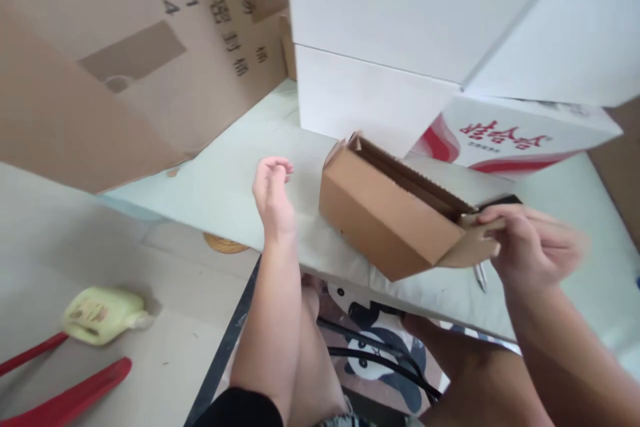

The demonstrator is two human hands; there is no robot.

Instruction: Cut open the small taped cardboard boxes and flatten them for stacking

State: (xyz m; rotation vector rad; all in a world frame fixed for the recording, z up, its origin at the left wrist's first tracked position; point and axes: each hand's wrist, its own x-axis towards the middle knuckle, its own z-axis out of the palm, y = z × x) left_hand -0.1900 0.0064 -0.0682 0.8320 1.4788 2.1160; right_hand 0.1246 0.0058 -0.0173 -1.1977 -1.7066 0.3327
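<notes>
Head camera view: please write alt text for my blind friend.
A person's right hand has its grip on one flap of an open, brown, rectangular cardboard box at a pale green table. The left hand is apart from the box; white boxes stand behind.

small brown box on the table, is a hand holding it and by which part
The right hand holds the box by an end flap; nothing shows held in the left hand.

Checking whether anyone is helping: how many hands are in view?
2: the left hand, left of the open brown box and apart from it; the right hand, gripping that box's end flap.
</notes>
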